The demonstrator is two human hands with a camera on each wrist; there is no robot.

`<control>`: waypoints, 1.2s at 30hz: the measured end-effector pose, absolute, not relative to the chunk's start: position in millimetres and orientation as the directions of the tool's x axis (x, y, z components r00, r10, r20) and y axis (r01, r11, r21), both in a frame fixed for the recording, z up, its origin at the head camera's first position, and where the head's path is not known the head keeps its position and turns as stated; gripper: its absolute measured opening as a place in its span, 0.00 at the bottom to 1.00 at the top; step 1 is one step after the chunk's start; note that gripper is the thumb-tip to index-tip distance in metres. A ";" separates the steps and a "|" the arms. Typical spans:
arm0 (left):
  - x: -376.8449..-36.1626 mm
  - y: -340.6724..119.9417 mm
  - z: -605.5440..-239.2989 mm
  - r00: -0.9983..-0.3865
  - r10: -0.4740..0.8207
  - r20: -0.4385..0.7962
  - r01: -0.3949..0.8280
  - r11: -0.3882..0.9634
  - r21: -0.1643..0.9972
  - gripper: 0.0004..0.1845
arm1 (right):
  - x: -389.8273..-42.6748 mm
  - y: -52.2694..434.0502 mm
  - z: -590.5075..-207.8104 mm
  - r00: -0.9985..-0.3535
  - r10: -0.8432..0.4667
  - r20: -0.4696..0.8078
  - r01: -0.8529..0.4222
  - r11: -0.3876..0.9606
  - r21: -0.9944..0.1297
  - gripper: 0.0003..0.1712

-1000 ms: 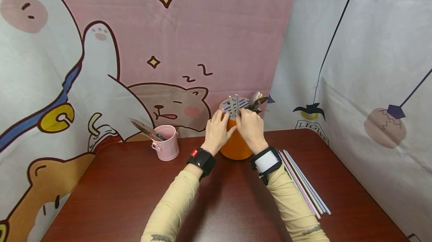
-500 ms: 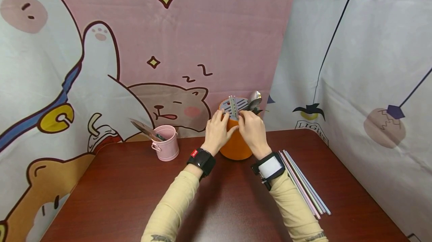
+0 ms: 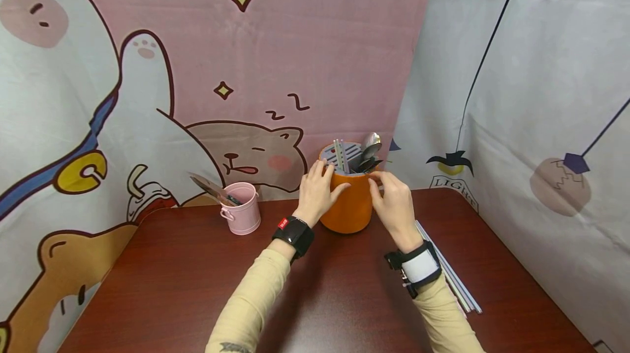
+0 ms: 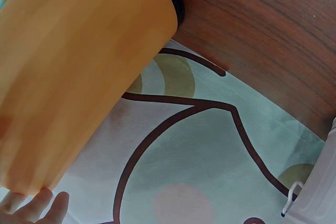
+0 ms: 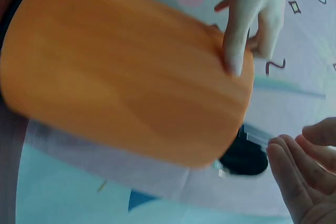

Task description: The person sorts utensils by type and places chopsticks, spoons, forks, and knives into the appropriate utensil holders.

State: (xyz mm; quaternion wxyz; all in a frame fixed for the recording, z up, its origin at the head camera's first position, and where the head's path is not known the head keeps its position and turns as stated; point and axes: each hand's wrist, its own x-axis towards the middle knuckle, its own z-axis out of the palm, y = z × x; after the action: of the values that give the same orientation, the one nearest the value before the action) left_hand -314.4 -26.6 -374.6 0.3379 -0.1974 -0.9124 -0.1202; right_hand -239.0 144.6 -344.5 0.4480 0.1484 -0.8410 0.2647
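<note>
An orange utensil holder (image 3: 346, 205) stands at the back of the table with a grey slotted top (image 3: 350, 151). Pastel chopsticks (image 3: 340, 156) poke up through its left part. Metal spoons (image 3: 371, 146) and dark-headed utensils stand on its right. My left hand (image 3: 315, 191) rests against the holder's left upper side, thumb across the front, fingers fairly straight near the rim. In the right wrist view that thumb (image 5: 236, 59) lies on the orange wall. My right hand (image 3: 395, 202) is at the holder's right rim, fingers slightly bent and holding nothing; its fingertips (image 5: 283, 153) point at the dark utensil heads (image 5: 244, 156).
A small pink bucket (image 3: 245, 215) with scissors-like blades (image 3: 211, 186) leaning out stands to the left. More pastel chopsticks (image 3: 455, 276) lie on the table at the right, partly covered by my right forearm. A printed cloth (image 3: 295, 41) hangs close behind the table.
My right hand has let go of a chopstick, which now stands in the holder, and moved right to the rim. My left hand has stayed in place.
</note>
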 end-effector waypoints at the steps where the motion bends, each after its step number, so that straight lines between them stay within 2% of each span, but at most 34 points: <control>1: -314.4 -26.7 -374.6 -0.695 0.279 0.662 0.444 0.891 0.090 0.34 | -236.5 148.9 -345.4 -0.563 -0.007 0.827 -0.479 0.818 -0.319 0.06; 7: -313.9 -27.4 -373.6 -0.694 0.283 0.662 0.451 0.888 0.093 0.34 | -229.4 181.0 -357.0 -0.616 0.019 0.787 -0.402 0.852 -0.335 0.07; 15: -314.3 -28.3 -373.1 -0.695 0.286 0.660 0.450 0.889 0.088 0.34 | -223.9 223.8 -375.5 -0.829 0.059 0.556 -0.179 0.914 -0.363 0.09; 21: -315.0 -28.1 -373.1 -0.688 0.285 0.667 0.452 0.888 0.087 0.34 | -222.2 244.6 -386.9 -0.919 0.097 0.383 -0.055 0.928 -0.367 0.09; 28: -315.4 -27.6 -373.6 -0.686 0.282 0.671 0.454 0.886 0.092 0.34 | -219.5 254.7 -404.5 -0.970 0.171 0.173 0.099 0.928 -0.359 0.10; 33: -314.7 -27.4 -374.7 -0.675 0.284 0.681 0.451 0.889 0.076 0.34 | -219.5 258.8 -419.2 -0.971 0.236 0.036 0.212 0.921 -0.327 0.12; 36: -314.5 -27.4 -375.1 -0.672 0.285 0.683 0.450 0.890 0.072 0.34 | -220.4 260.3 -428.7 -0.966 0.259 -0.023 0.253 0.918 -0.306 0.18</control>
State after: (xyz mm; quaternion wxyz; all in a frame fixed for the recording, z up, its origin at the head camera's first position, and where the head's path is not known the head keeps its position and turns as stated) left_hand -314.5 -27.4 -375.1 0.3504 -0.2025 -0.9068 -0.1178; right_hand -220.4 260.3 -428.7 0.0090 -0.1308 -0.9791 0.1552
